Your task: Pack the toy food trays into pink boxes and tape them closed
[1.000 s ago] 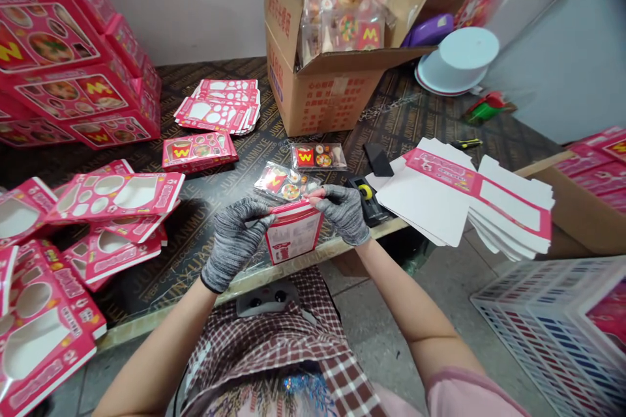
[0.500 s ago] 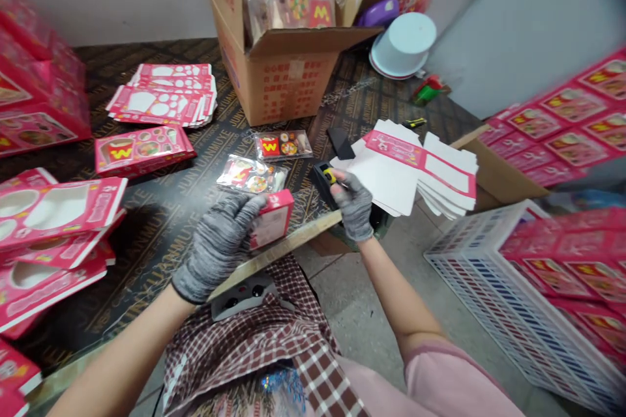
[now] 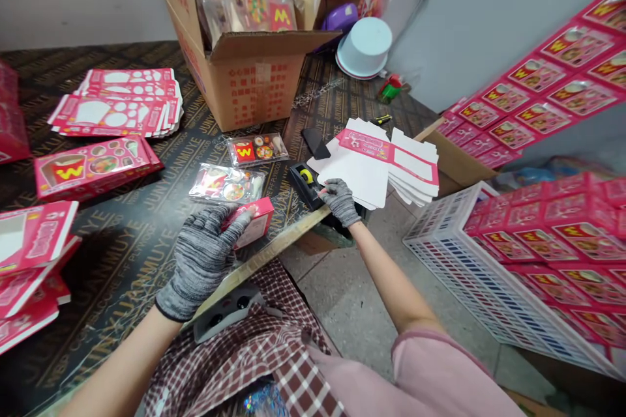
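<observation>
My left hand (image 3: 203,257), in a grey striped glove with bare fingertips, holds a small pink cardboard box (image 3: 257,220) on the tabletop near its front edge. Part of the box is hidden behind the fingers. At the front end of a black tape dispenser (image 3: 302,189) with a yellow roll core (image 3: 306,174), my right hand (image 3: 341,201) has thumb and fingers pinched together. What lies between those fingertips is too small to make out. Behind the pink box lie two clear packs of toy food, a pale one (image 3: 227,184) and a red one (image 3: 258,150).
White-and-pink card sheets (image 3: 362,166) lie right of the dispenser. A large carton (image 3: 259,94) of toy packs stands behind. Pink window boxes (image 3: 92,166) and flat cards (image 3: 117,104) occupy the left. A white basket (image 3: 454,254) of finished-looking boxes stands at the right.
My right hand has shifted from over the tape roll to the front end of the dispenser. The left hand still holds the pink box. The view has turned to the right.
</observation>
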{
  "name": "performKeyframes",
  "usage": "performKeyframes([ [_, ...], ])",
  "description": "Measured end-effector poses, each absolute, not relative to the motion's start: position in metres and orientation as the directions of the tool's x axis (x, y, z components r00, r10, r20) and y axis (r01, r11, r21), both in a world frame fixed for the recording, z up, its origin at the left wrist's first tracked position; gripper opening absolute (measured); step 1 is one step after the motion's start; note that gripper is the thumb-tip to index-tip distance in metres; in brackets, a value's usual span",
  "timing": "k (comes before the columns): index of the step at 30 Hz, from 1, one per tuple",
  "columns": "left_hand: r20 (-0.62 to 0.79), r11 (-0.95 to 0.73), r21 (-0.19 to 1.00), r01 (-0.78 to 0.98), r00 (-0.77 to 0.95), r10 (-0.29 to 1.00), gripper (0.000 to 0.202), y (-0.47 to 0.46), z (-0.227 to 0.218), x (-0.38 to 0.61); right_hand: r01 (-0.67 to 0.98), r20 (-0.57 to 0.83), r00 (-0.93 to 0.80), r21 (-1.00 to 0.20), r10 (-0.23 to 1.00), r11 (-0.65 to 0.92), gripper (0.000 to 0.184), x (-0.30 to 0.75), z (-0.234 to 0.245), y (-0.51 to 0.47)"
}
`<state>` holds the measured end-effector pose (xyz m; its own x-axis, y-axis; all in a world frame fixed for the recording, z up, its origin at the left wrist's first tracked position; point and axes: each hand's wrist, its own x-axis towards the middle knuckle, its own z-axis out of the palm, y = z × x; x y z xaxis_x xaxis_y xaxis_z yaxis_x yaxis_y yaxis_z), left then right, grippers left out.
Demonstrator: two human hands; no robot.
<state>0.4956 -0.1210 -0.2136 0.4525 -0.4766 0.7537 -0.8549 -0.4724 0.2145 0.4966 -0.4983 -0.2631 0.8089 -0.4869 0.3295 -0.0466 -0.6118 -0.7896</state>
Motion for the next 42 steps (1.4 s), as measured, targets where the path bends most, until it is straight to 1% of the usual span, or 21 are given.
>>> performKeyframes([
  [3,0.772,-0.508,0.156,-0.847,0.426,-0.472,0.046,-0.12,-0.215,0.498,-0.002,0.309,0.758,-0.88,-0.575,-0.475,0.015,0.483,-0.277,-0.498],
  [7,0.77,-0.564,0.047,-0.825,0.39,-0.506,0.048,-0.118,-0.214,0.501,-0.035,0.276,0.741,-0.895,-0.613,-0.445,0.022,0.466,-0.292,-0.494],
  [10,0.779,-0.567,0.011,-0.824,0.363,-0.512,0.049,-0.117,-0.212,0.503,-0.077,0.26,0.716,-0.893,-0.647,-0.443,0.02,0.464,-0.296,-0.487],
  [15,0.787,-0.54,0.035,-0.841,0.356,-0.504,0.047,-0.119,-0.214,0.504,-0.103,0.279,0.623,-0.897,-0.731,-0.43,0.023,0.467,-0.288,-0.482],
  [17,0.784,-0.548,0.066,-0.834,0.383,-0.488,0.046,-0.121,-0.215,0.501,-0.099,0.27,0.597,-0.91,-0.755,-0.404,0.026,0.462,-0.279,-0.473],
  [19,0.779,-0.556,0.094,-0.826,0.408,-0.476,0.043,-0.123,-0.214,0.498,-0.053,0.229,0.629,-0.941,-0.743,-0.336,0.032,0.452,-0.264,-0.453],
  [20,0.775,-0.558,0.107,-0.823,0.421,-0.471,0.042,-0.124,-0.213,0.497,-0.009,0.188,0.687,-0.964,-0.702,-0.267,0.037,0.446,-0.253,-0.438],
  [21,0.771,-0.559,0.121,-0.82,0.433,-0.468,0.041,-0.125,-0.211,0.496,0.041,0.13,0.777,-0.987,-0.616,-0.157,0.042,0.44,-0.241,-0.422],
  [22,0.767,-0.555,0.137,-0.821,0.443,-0.465,0.04,-0.125,-0.209,0.496,0.074,0.071,0.876,-0.997,-0.478,-0.012,0.046,0.433,-0.228,-0.405],
  [23,0.764,-0.544,0.156,-0.824,0.45,-0.462,0.039,-0.125,-0.207,0.495,0.055,0.015,0.955,-0.991,-0.296,0.126,0.048,0.428,-0.214,-0.387],
  [25,0.754,-0.512,0.197,-0.836,0.463,-0.466,0.037,-0.124,-0.204,0.494,-0.09,-0.076,0.995,-0.945,0.057,0.313,0.048,0.422,-0.19,-0.356],
  [26,0.753,-0.492,0.211,-0.845,0.461,-0.469,0.035,-0.123,-0.203,0.494,-0.176,-0.109,0.974,-0.916,0.197,0.361,0.048,0.422,-0.181,-0.343],
  [27,0.757,-0.471,0.217,-0.855,0.452,-0.471,0.034,-0.122,-0.202,0.494,-0.249,-0.134,0.945,-0.886,0.298,0.392,0.047,0.423,-0.175,-0.334],
  [28,0.764,-0.453,0.217,-0.865,0.439,-0.472,0.033,-0.12,-0.202,0.494,-0.304,-0.151,0.92,-0.858,0.363,0.414,0.046,0.426,-0.172,-0.327],
  [29,0.772,-0.437,0.216,-0.873,0.426,-0.471,0.033,-0.119,-0.203,0.494,-0.337,-0.16,0.904,-0.835,0.395,0.434,0.046,0.43,-0.172,-0.323],
  [31,0.783,-0.413,0.206,-0.887,0.402,-0.474,0.034,-0.117,-0.204,0.494,-0.36,-0.164,0.898,-0.808,0.409,0.466,0.044,0.436,-0.177,-0.32],
  [34,0.781,-0.423,0.145,-0.895,0.366,-0.506,0.036,-0.117,-0.203,0.493,-0.351,-0.16,0.904,-0.808,0.398,0.473,0.042,0.442,-0.185,-0.323],
  [36,0.782,-0.46,0.104,-0.882,0.358,-0.51,0.031,-0.12,-0.201,0.492,-0.33,-0.166,0.914,-0.834,0.369,0.442,0.044,0.444,-0.189,-0.325],
  [38,0.785,-0.519,0.122,-0.846,0.402,-0.471,0.024,-0.126,-0.199,0.491,-0.27,-0.174,0.941,-0.904,0.291,0.333,0.049,0.447,-0.193,-0.327],
  [40,0.774,-0.582,0.166,-0.796,0.471,-0.423,0.021,-0.133,-0.197,0.492,-0.199,-0.163,0.966,-0.964,0.198,0.174,0.05,0.45,-0.203,-0.328],
  [42,0.768,-0.62,0.18,-0.764,0.503,-0.397,0.018,-0.138,-0.195,0.494,-0.179,-0.17,0.971,-0.983,0.17,0.04,0.05,0.449,-0.221,-0.325],
])
